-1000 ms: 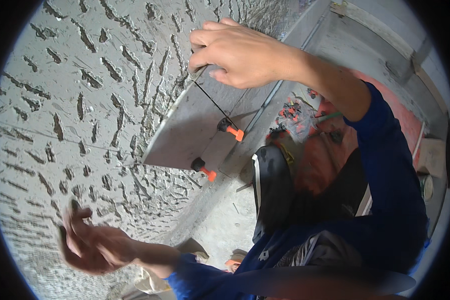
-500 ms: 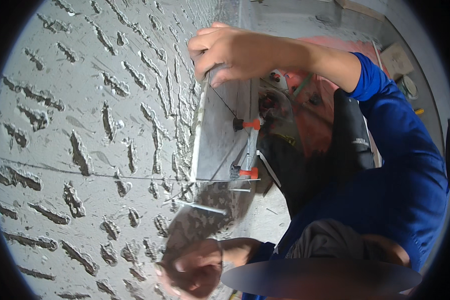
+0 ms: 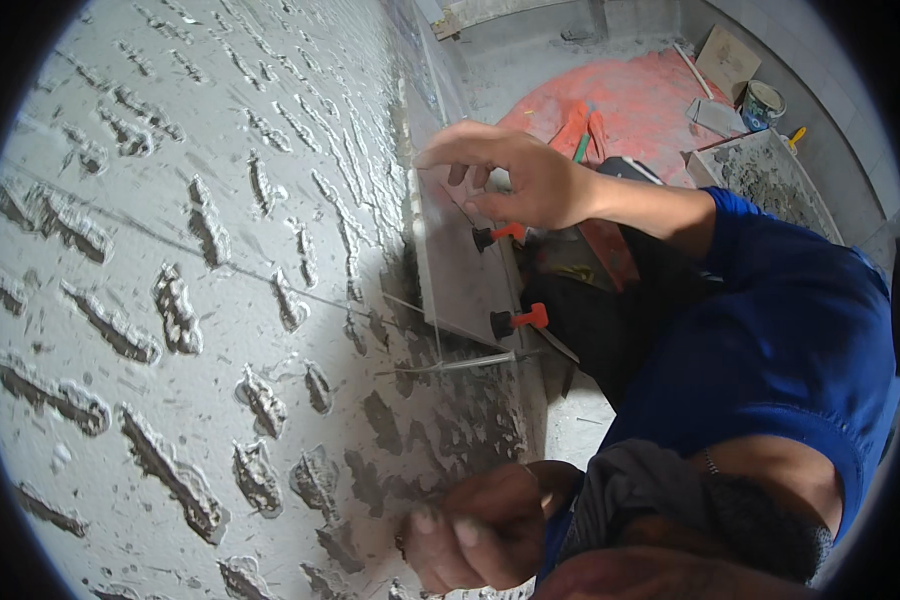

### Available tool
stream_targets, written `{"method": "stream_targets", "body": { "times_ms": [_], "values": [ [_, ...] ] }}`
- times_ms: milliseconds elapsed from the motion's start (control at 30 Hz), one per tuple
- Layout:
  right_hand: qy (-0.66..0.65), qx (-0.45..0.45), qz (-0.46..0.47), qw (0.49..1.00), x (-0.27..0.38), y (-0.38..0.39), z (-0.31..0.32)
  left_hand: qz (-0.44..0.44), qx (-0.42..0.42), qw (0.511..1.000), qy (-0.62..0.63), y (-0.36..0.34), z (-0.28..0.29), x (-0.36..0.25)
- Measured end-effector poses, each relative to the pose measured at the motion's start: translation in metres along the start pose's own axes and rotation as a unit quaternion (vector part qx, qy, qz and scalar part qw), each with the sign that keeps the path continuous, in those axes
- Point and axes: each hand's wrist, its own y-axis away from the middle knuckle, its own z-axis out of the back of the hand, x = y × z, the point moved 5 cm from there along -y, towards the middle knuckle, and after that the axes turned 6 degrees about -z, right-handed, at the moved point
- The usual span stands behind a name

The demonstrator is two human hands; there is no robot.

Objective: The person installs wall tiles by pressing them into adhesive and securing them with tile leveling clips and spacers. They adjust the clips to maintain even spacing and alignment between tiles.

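Head view: only one camera on this entry; I log it alone.
Right hand [image 3: 525, 180]: fingers spread and curled over the upper edge of a grey tile [image 3: 460, 270], grasping it against the wall [image 3: 170, 200].
Left hand [image 3: 475, 525]: low in the frame, clenched into a loose fist close to the wall; what it pinches, if anything, I cannot tell.
Tile position: set on edge against the mortared wall, right of centre, lower corner near a thin taut string [image 3: 270, 285] that crosses the wall.
Clips: two orange-and-black levelling clips [image 3: 515, 320] sit on the tile's exposed edge, one upper, one lower.
Risk 1: I judge the tile could slide down, since only one hand grips it and the mortar looks wet.
Risk 2: uneven pressure from the top edge could tilt the tile off the string line.
Risk 3: the clips could be knocked by the right wrist passing just above them.
Wall texture: grey mortar in short raised dabs and ridges, rough, in slanting rows.
Tile surface: flat, smooth, matte grey, straight edges.
Floor [image 3: 630, 100]: reddish patch behind, with a small bucket [image 3: 763, 103] and a trough of grey mix [image 3: 770, 180].
Sleeve [image 3: 790, 330]: blue cloth, soft folds.
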Motion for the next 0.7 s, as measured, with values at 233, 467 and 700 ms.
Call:
{"method": "stream_targets", "body": {
  "times_ms": [233, 467, 700],
  "values": [
    [0.044, -0.007, -0.052, 0.998, -0.004, 0.012, -0.009, 0.045, -0.025, 0.998, 0.03, 0.002, 0.0, -0.004],
    [0.015, -0.013, -0.054, 0.998, -0.008, 0.017, -0.018, 0.066, -0.11, 0.992, 0.015, 0.001, -0.005, -0.006],
    [0.01, 0.013, -0.048, 0.999, -0.012, 0.016, -0.02, 0.005, -0.095, 0.995, 0.032, -0.002, -0.005, -0.004]
  ]
}}
